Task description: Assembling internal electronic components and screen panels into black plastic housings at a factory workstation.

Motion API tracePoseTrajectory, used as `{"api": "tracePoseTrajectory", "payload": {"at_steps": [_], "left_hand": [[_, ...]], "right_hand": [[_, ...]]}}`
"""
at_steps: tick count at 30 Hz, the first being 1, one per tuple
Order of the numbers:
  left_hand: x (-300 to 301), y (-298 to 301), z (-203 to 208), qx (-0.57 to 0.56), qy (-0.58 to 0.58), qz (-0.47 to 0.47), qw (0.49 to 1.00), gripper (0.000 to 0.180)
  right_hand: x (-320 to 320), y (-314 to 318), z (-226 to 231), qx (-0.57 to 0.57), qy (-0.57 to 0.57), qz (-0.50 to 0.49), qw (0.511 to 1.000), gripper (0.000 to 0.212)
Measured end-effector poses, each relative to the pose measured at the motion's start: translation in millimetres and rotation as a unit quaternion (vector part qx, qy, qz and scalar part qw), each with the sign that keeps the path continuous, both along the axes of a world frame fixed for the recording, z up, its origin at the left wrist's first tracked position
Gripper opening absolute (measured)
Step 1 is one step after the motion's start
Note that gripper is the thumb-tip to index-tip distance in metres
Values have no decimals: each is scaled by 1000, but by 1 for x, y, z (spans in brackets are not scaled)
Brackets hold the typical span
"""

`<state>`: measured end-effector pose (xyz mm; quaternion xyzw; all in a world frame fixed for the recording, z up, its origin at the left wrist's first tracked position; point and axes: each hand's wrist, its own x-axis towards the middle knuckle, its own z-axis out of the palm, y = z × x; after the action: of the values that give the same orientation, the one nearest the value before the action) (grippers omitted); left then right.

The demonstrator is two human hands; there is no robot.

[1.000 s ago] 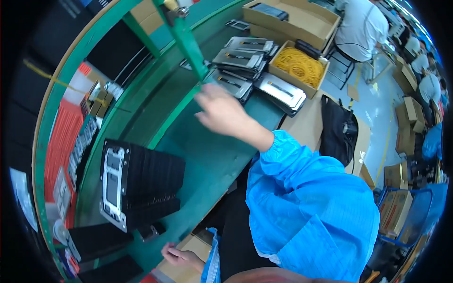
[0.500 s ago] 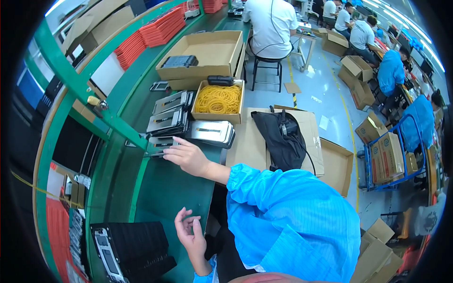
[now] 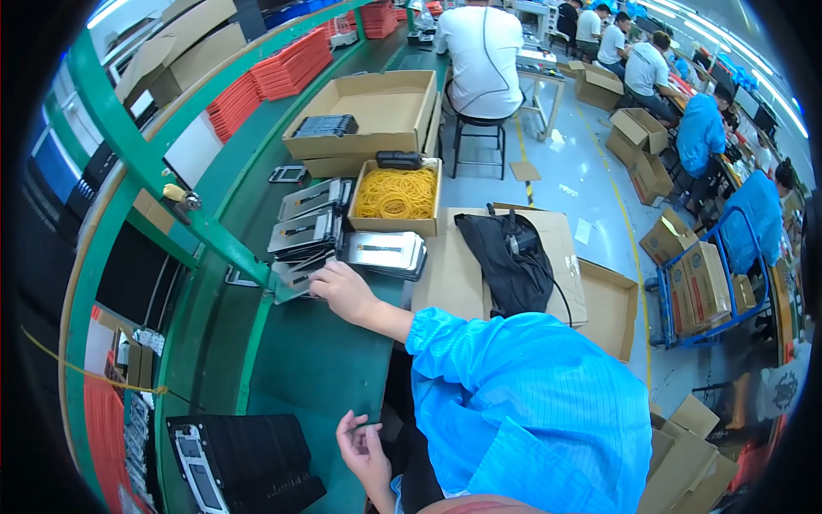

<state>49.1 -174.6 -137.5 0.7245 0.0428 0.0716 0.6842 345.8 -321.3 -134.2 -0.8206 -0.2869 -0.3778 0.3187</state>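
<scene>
My right hand (image 3: 344, 291) reaches over the green bench, its fingers closed on the edge of a thin grey panel (image 3: 292, 283) that looks like a device screen. The panel tilts up at the near end of stacked similar panels (image 3: 301, 231), which have dark strips on their faces. Beside my fingers lies another stack of silvery panels (image 3: 387, 250). My left hand (image 3: 365, 452) hovers over the bench's near edge, holding nothing, with its fingers apart and loosely curled. Left of it stands a row of black frames (image 3: 257, 454), with a silver frame at its end.
Yellow rubber bands fill a small carton (image 3: 437, 190) behind the panels. A larger carton (image 3: 360, 141) holds dark flat pieces. A green metal post (image 3: 218, 236) slants along the bench's left. Right of the bench, a black bag (image 3: 509, 261) rests on cardboard. Seated people work beyond.
My right hand has closed on the grey panel, whose edge now tilts up from the bench. My left hand has moved slightly lower and to the right in the view, which has shifted a little.
</scene>
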Motion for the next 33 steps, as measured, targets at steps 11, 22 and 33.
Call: {"api": "tracePoseTrajectory", "payload": {"at_steps": [11,22,33], "left_hand": [[27,-4,19,-10,-37,-28,999,45],[39,-10,25,-46,-112,15,993,59],[32,23,-26,-184,-114,73,974,77]], "right_hand": [[-4,-14,7,66,-83,-17,994,13],[-73,-7,54,148,-137,144,969,15],[-171,8,59,264,258,424,827,23]]}}
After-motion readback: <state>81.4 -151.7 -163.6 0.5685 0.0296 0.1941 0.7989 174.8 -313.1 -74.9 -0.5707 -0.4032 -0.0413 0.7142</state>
